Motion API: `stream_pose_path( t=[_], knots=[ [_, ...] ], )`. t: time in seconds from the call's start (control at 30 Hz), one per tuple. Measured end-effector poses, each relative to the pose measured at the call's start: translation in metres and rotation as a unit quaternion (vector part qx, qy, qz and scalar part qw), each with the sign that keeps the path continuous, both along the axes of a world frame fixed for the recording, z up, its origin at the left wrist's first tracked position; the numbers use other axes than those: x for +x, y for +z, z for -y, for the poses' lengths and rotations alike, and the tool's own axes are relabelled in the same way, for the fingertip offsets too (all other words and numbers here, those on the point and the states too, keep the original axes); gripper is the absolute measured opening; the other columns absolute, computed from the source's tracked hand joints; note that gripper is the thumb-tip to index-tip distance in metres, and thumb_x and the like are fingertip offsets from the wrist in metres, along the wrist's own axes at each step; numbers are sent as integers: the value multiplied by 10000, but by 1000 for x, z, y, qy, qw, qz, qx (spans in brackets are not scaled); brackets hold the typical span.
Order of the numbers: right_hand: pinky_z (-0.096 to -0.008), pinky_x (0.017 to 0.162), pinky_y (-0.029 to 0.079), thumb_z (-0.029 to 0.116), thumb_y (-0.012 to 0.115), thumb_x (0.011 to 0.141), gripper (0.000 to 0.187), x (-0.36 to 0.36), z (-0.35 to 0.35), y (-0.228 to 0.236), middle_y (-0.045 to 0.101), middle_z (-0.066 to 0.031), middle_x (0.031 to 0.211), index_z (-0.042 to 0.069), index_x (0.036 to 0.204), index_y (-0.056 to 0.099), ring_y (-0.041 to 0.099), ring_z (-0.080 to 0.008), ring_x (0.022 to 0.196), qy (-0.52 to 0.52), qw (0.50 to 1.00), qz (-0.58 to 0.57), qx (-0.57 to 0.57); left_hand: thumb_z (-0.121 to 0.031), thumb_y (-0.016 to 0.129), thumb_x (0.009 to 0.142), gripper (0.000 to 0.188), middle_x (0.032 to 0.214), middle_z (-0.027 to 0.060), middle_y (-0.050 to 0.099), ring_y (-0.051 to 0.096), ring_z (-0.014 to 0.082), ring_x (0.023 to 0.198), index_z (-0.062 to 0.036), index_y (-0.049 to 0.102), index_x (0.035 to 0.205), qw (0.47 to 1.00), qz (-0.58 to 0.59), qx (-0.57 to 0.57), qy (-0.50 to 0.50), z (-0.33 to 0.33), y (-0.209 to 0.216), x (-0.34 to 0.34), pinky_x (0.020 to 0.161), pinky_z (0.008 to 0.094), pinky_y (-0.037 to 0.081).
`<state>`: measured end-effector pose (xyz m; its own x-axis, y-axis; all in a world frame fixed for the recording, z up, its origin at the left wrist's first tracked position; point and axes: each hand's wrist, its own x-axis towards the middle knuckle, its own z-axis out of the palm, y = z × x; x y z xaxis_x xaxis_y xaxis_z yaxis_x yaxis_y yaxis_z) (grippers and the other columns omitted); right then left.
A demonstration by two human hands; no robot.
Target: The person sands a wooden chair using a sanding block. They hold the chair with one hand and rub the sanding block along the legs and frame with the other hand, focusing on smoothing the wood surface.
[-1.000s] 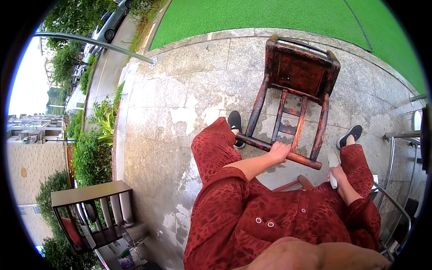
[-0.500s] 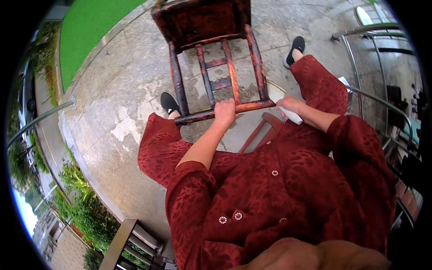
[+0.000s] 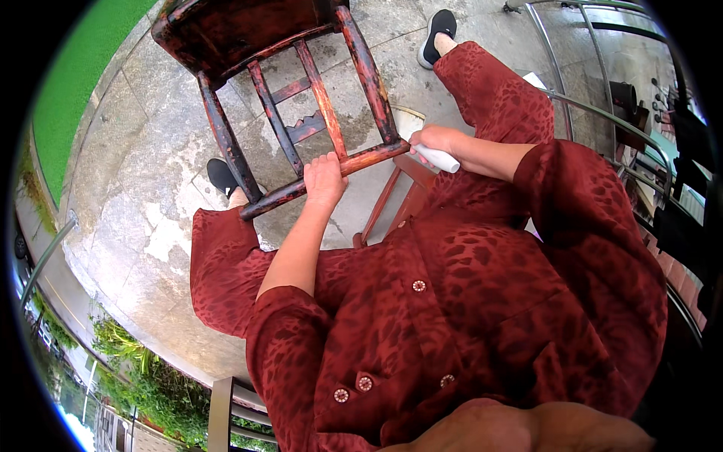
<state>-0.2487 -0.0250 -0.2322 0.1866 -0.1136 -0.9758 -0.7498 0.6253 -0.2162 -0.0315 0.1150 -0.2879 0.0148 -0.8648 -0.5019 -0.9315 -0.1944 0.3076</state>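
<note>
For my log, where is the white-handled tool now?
In the head view, the tool is right of centre, in the right hand, beside the chair's rail.

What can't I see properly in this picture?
In the head view:
- Chair: its far end is cut off by the top edge.
- Left hand: its palm is hidden behind its own back.
- White-handled tool: the right hand hides part of it.
- Red wooden piece: the red clothes cover its near end.
</note>
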Motion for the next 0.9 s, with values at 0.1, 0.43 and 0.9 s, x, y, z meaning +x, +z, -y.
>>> stream_pose_path(
  t=[0.1, 0.43, 0.9],
  knots=[
    [-371, 408, 424, 221, 480, 815, 243, -9, -7, -3, 549, -133, 566, -8, 825, 561, 523, -226, 448, 22, 999, -6, -24, -234, 754, 608, 415, 910, 95, 598, 571, 260, 898, -72, 522, 912, 1000, -7, 6, 2, 1, 1, -1, 754, 377, 427],
    [-387, 406, 450, 198, 502, 784, 253, -24, 20, 8, 577, -130, 610, -41, 853, 546, 568, -248, 472, -4, 998, -38, -58, -233, 746, 612, 403, 907, 85, 587, 560, 248, 901, -75, 527, 911, 1000, -7, 7, 4, 1, -2, -3, 765, 374, 412],
    [-342, 406, 420, 251, 495, 792, 286, -34, 11, 14, 540, -104, 560, -23, 863, 530, 518, -206, 432, 12, 987, -119, -105, -238, 739, 619, 382, 887, 79, 585, 562, 240, 881, -85, 538, 905, 1000, -18, 4, 16, 7, 3, 0, 768, 375, 401]
  ],
)
